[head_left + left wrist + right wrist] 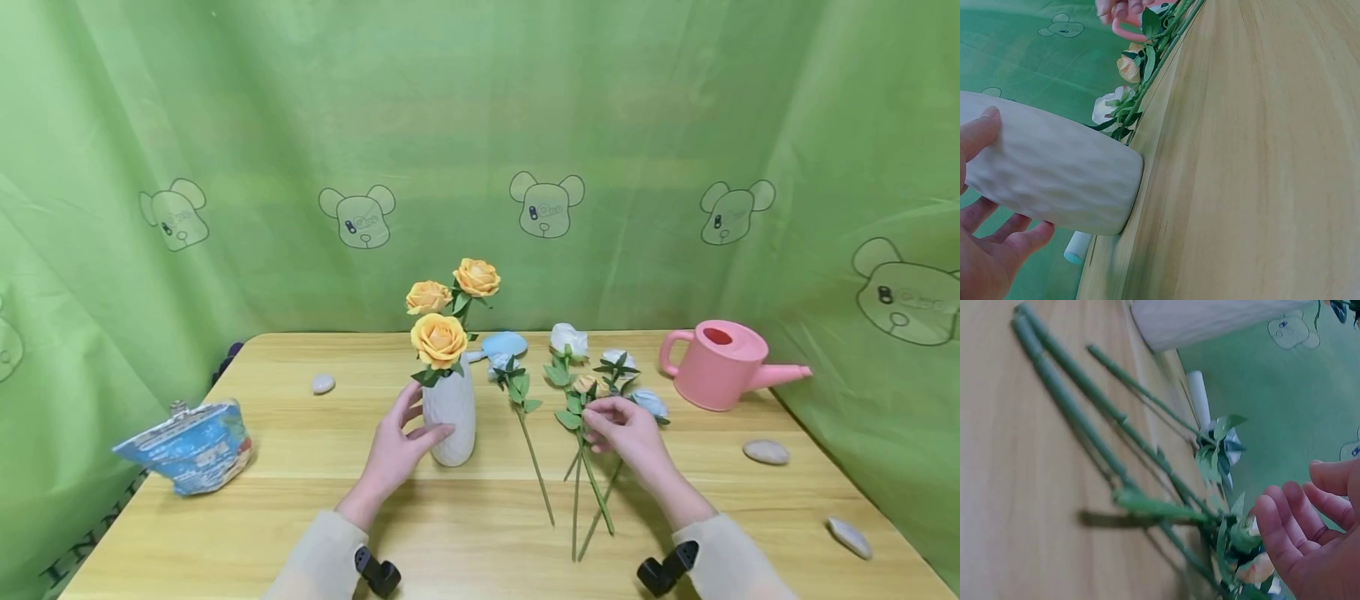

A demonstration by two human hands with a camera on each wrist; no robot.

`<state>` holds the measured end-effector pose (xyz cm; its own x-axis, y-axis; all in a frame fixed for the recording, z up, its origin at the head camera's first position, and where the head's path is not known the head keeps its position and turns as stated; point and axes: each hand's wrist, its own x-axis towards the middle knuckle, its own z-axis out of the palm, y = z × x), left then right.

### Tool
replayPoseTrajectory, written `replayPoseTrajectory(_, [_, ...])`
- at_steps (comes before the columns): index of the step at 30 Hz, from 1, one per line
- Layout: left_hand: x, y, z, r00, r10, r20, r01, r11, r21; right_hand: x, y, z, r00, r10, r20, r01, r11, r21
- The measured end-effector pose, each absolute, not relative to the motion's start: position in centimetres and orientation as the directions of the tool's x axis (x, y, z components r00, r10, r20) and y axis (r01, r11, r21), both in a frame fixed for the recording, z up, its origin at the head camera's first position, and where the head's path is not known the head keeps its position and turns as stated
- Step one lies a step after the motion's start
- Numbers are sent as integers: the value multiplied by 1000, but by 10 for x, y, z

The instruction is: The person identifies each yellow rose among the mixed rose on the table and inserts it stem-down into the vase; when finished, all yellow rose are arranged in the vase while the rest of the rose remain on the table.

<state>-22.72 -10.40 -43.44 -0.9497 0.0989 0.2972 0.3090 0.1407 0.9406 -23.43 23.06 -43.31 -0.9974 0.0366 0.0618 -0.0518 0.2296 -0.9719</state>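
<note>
A white textured vase [450,417] stands mid-table with three orange roses [438,337] in it. My left hand [422,418] is beside it on its left, thumb [979,134] resting on the vase [1054,181] and the other fingers relaxed alongside. Right of the vase, several loose flowers lie on the table: a blue one [516,387], a white rose [568,338] and a small peach bud [584,384]. My right hand [600,417] hovers over their stems [592,492] with fingers loosely curled. The right wrist view shows that hand [1310,537] empty above the stems [1085,419].
A pink watering can [716,365] stands at the back right. A blue and white bag [191,446] lies at the left edge. Stones [323,383] [766,452] [850,537] are scattered about. A blue object [504,343] lies behind the vase. Green cloth hangs all around.
</note>
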Motion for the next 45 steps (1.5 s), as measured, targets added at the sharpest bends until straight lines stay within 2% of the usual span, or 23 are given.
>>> replayPoseTrajectory(8, [-215, -102, -417, -943, 108, 314, 326, 127, 937, -225, 235, -439, -999, 49, -22, 30, 155, -987])
replayPoseTrajectory(11, [-220, -103, -424, -944, 107, 314, 326, 132, 936, -223, 231, -439, -994, 65, -87, 95, 140, -986])
replayPoseTrajectory(15, [-228, -104, -437, -947, 97, 306, 318, 140, 938, -222, 227, -440, -988, 72, -136, 147, 182, -972])
replayPoseTrajectory(22, [-230, -104, -438, -947, 101, 305, 317, 138, 938, -229, 220, -441, -983, 108, -150, 176, 301, -937])
replayPoseTrajectory(29, [-230, -104, -438, -950, 96, 297, 309, 144, 940, -238, 215, -446, -971, 177, -162, 215, 342, -915])
replayPoseTrajectory(35, [-230, -104, -438, -951, 98, 295, 307, 147, 940, -240, 212, -447, -972, 201, -123, 193, 380, -905])
replayPoseTrajectory(40, [-230, -104, -438, -950, 99, 298, 310, 145, 940, -239, 212, -445, -969, 215, -118, 191, 359, -913])
replayPoseTrajectory(45, [-230, -105, -439, -951, 99, 294, 306, 149, 940, -239, 213, -437, -964, 233, -124, 190, 283, -940])
